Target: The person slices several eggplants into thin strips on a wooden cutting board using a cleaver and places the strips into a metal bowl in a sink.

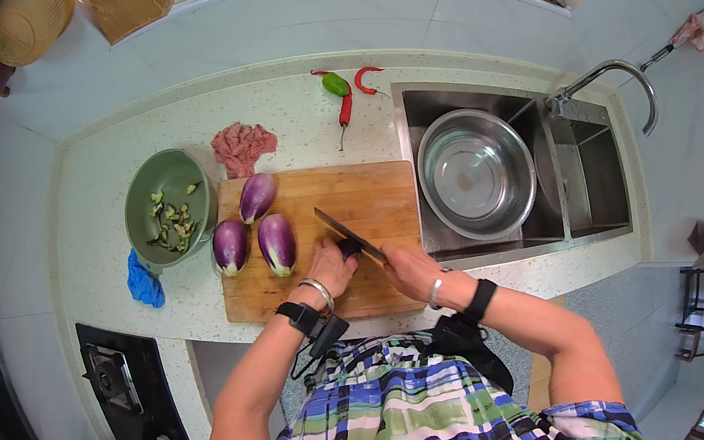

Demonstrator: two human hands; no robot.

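Note:
On the wooden cutting board (pixel 365 186), my left hand (pixel 332 268) has its fingers closed on a dark purple eggplant (pixel 348 245), most of which is hidden by the hand and the blade. My right hand (pixel 412 271) grips a kitchen knife (pixel 342 229), its blade slanting away to the far left, right beside the held eggplant. Whether the edge touches it, I cannot tell. Three purple eggplants lie on the board's left part: one farther back (pixel 258 198), one at the left edge (pixel 230 246) and one nearest my left hand (pixel 277 244).
Left of the board stands a green bowl (pixel 135 198) holding green trimmings, with a blue cloth (pixel 143 280) beside it. Behind lie a red checked cloth (pixel 243 148) and red and green peppers (pixel 335 85). A metal basin (pixel 427 140) sits in the sink (pixel 469 86) at right.

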